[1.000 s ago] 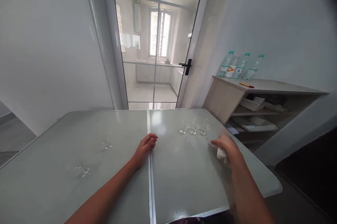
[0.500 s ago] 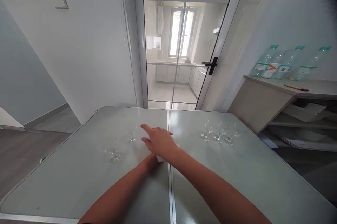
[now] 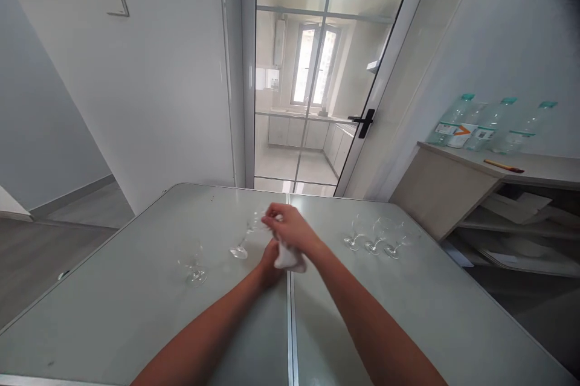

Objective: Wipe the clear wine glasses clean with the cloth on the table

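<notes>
My right hand (image 3: 292, 228) reaches across to the middle of the grey table (image 3: 136, 313). Its fingers pinch the bowl of a clear wine glass (image 3: 244, 240), which is tilted with its foot lifted to the left. A white cloth (image 3: 290, 259) hangs bunched under that palm. My left hand (image 3: 269, 266) lies just below it, mostly hidden by the cloth and the right wrist. Another clear glass (image 3: 196, 268) stands upright to the left. Three more glasses (image 3: 375, 240) stand in a row to the right.
A metal seam (image 3: 290, 325) runs down the table's middle. Behind the table is a glass door with a black handle (image 3: 364, 122). A wooden shelf unit (image 3: 457, 186) at the right carries three water bottles (image 3: 487, 126) and a pencil.
My right hand has carried the cloth from the right side of the table to the middle and taken hold of a glass, lifting and tilting it. The view has swung left.
</notes>
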Motion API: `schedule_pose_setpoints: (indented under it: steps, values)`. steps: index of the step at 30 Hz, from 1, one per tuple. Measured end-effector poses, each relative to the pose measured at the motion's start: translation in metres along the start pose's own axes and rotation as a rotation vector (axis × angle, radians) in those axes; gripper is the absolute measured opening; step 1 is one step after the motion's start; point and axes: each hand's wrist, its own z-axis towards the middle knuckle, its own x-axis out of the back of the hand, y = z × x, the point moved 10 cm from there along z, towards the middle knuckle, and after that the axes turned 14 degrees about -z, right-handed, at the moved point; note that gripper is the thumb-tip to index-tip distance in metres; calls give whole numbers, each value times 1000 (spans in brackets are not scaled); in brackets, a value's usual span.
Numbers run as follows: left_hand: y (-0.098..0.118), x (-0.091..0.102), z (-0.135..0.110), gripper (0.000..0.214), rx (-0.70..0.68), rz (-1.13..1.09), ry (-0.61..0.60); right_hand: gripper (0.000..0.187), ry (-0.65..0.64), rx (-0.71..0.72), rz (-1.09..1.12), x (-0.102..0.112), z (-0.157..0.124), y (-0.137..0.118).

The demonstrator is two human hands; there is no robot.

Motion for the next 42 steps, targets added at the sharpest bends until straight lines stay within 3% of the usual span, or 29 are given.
schedule_pose_setpoints:
  steps: [2, 5, 8, 10, 13, 17, 21, 24, 27, 29, 34, 39, 42]
  values:
    - [4, -2, -3, 64, 27, -37, -46, 21, 63, -17, 122, 39, -24, 25]
    - [-3, -30, -18, 70, 269, -361, -313, 27, 148, -131, 108, 70, -64, 73]
    - [-4, -61, -46, 57, 478, -567, -604, 29, 182, -227, 100, 67, -95, 109]
    - [-5, -66, -52, 43, 481, -543, -648, 29, 138, -219, 137, 56, -103, 117]
    - [-8, -63, -47, 34, 438, -525, -592, 24, 121, -240, 351, 43, -107, 125]
    - [-8, -48, -30, 37, 302, -494, -426, 68, 289, -334, 931, 28, -112, 147]
    - [-11, -33, -22, 41, 234, -319, -295, 80, 308, -297, 1198, 4, -110, 150]
    - [-17, -38, -26, 56, 268, -280, -360, 76, 367, -270, 1194, 2, -108, 150]
    - [-26, -40, -28, 66, 319, -261, -390, 57, 287, -281, 1202, -8, -103, 148]
    - [-29, -35, -26, 59, 311, -247, -331, 47, 227, -314, 1227, -17, -102, 149]
    - [-17, -23, -18, 33, 214, -292, -219, 35, 247, -427, 1206, -24, -105, 163]
    - [-4, -9, -12, 29, 152, -363, -95, 39, -65, -570, 1030, -40, -116, 172]
    - [0, 3, -7, 27, 112, -401, -9, 36, 58, -583, 902, -18, -120, 190]
